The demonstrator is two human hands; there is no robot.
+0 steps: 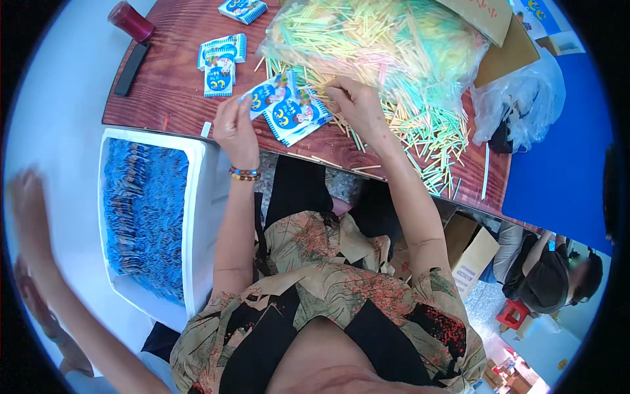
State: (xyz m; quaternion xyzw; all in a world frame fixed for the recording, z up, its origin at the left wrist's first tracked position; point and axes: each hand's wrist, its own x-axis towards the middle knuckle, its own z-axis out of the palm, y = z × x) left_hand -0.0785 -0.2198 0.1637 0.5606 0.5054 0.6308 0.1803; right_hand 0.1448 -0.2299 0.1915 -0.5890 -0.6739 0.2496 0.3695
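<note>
My left hand (237,129), with a beaded bracelet at the wrist, pinches the edge of a small blue-and-white packet (264,96) over the table. Beside and partly under it lies another such packet (296,120). My right hand (359,110) is closed, its fingertips bent together at the edge of the loose sticks; what they hold, if anything, is too small to make out. Beyond both hands a clear plastic bag (289,47) full of thin pastel sticks lies on the table. Many loose sticks (430,141) have spilled to the right of my right hand.
More packets (219,73) lie at the far left of the reddish table (174,85), near a black bar (132,70) and a red jar (132,22). A white foam box (195,177) of blue packets stands left. Another person's arm (72,295) is beyond it. Right: cardboard box (505,62), plastic bag (525,98).
</note>
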